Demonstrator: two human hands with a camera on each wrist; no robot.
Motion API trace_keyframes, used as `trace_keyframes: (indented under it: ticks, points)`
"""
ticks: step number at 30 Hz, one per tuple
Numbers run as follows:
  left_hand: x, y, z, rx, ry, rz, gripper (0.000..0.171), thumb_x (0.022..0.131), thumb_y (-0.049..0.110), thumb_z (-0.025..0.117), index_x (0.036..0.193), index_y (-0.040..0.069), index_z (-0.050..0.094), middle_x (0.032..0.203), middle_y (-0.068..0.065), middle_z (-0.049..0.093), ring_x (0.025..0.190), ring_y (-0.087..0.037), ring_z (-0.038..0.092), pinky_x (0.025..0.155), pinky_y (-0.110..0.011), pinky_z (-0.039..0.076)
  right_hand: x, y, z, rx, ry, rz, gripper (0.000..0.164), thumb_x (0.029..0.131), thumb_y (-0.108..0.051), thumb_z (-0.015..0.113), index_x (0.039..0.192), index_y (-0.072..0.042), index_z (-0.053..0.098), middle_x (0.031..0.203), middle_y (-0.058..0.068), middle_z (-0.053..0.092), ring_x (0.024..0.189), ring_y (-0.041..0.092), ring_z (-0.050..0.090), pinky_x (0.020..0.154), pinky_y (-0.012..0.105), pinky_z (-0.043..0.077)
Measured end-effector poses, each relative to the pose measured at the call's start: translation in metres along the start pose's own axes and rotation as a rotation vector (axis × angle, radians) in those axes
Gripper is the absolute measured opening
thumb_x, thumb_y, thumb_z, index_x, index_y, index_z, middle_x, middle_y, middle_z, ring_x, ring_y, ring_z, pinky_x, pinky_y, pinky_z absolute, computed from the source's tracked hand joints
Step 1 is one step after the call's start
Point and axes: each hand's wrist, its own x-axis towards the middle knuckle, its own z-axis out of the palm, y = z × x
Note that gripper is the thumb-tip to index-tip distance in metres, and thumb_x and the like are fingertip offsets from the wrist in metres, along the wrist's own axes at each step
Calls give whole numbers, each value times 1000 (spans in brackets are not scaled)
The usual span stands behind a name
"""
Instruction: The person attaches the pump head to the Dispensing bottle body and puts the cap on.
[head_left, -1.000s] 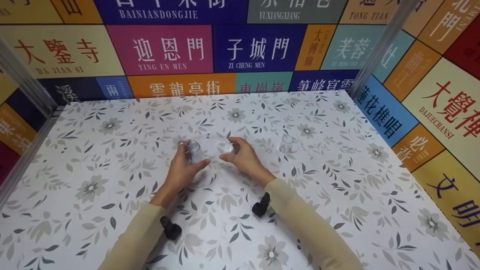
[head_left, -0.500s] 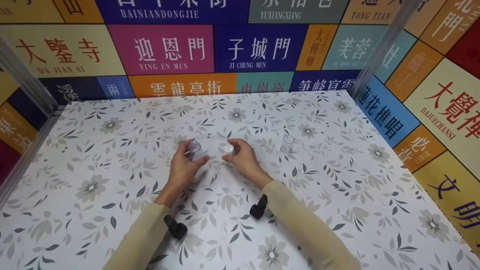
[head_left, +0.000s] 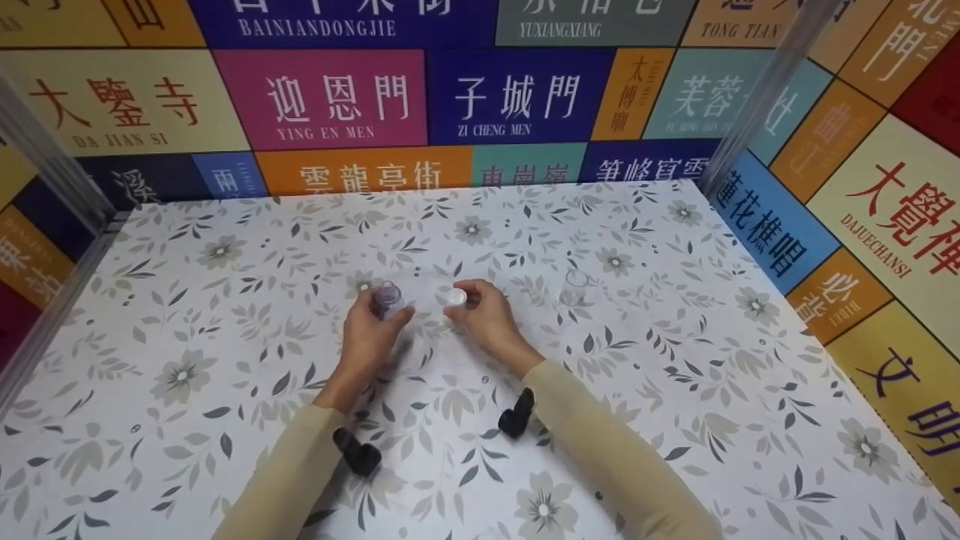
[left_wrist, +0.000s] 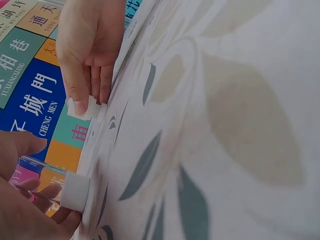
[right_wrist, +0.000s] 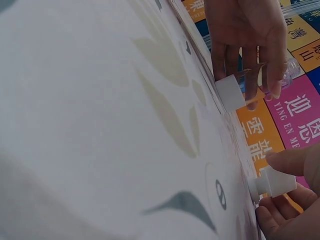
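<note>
My left hand (head_left: 366, 334) holds a small clear bottle (head_left: 388, 295), thumb on one side and fingers on the other. The right wrist view shows its threaded clear neck (right_wrist: 292, 68) pointing up and a white base part (right_wrist: 230, 93) at its lower end, right at the table. Off to the right, my right hand (head_left: 489, 319) pinches a small white cap (head_left: 456, 298) between thumb and fingers. That cap has a stepped shape (right_wrist: 277, 182), narrower at its lower end, close over the tabletop. A gap separates bottle and cap.
A clear cup (head_left: 574, 288) with what looks like a small handle stands to the right of my right hand. The table (head_left: 465, 457) wears a white floral cover. Printed panels (head_left: 337, 97) rise along its back and right side.
The bottle in my left hand has shifted slightly and its mouth now faces the head camera more. My right hand and the white cap have barely moved.
</note>
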Motion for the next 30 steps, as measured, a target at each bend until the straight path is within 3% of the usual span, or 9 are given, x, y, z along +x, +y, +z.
trace_keyframes:
  ticks: [8,16,19,25,30]
  points:
    - [0,-2,-2,-3,30,14,45,90,17,73,129,-2,60,132,-24,63,124,-32,59,108,-41,45,0,-4,-1,-21,-4,7,36,82,-1,77,117,-1,67,113,16,71,105,24,67,93,31,53]
    - [1,-3,-4,50,42,57,34,87,18,76,115,0,70,103,-19,71,91,-26,61,81,-32,47,1,-9,-4,-50,-24,11,35,83,-8,78,117,-6,68,109,12,72,98,17,65,87,27,51]
    - [1,-3,-4,51,37,72,35,87,19,77,116,0,70,103,-20,72,92,-27,63,83,-33,49,1,-13,-5,-44,-28,18,36,84,-8,78,118,-7,68,112,12,73,103,20,67,91,29,53]
    - [2,-5,-5,38,28,62,43,86,19,78,124,1,68,120,-22,71,110,-30,66,98,-40,51,0,-19,-7,-50,-32,5,36,84,-10,78,119,-7,67,116,12,71,110,23,66,96,32,52]
    - [3,-6,-6,29,29,39,37,85,19,79,118,4,71,112,-19,73,99,-25,65,88,-34,52,-2,-23,-8,-49,-22,-10,35,83,-12,80,116,-8,68,114,12,70,107,23,65,90,30,52]
